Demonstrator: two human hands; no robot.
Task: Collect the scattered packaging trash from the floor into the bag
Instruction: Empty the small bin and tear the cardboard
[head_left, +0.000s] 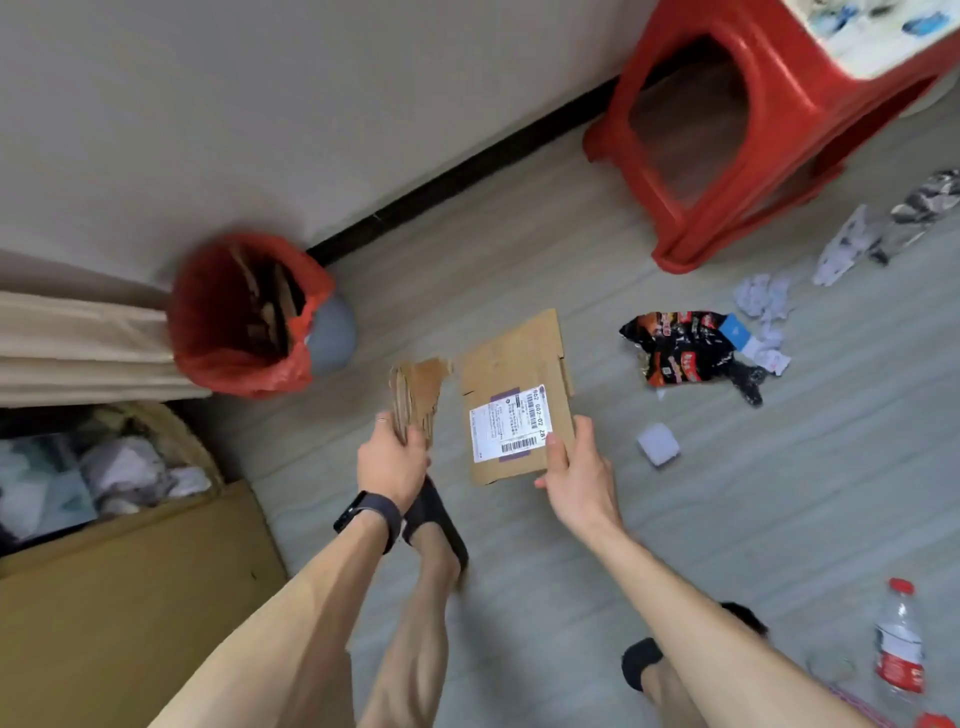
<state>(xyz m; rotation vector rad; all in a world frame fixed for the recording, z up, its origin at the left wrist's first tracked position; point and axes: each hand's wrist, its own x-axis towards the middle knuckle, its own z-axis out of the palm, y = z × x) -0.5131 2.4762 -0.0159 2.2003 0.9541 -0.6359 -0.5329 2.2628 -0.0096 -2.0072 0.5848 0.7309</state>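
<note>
Looking down on a grey plank floor (727, 493) meeting a pale wall (260, 104) along a black skirting board (467, 166). Against that wall, a red bag (208, 338) lining a grey bin (332, 332), mouth open, cardboard scraps inside. To the far right, a red stool (774, 78); near it, scattered on the floor, a black snack wrapper (685, 353), crumpled paper (763, 296) and a small white square (658, 444). Lower right, a plastic bottle (898, 644) standing upright. Lower left, a large brown box (130, 597). Held above the floor between bin and wrapper, a flat cardboard sheet (511, 358), label (509, 423) facing up, long axis running away from the body and leaning slightly right at the far end. Right hand (576, 473) pinching its near right corner, thumb on top. Left hand (389, 462) gripping a separate torn cardboard piece (415, 389), also pointing away, ragged edge toward the sheet. Hands apart, a narrow gap between the two pieces.
</note>
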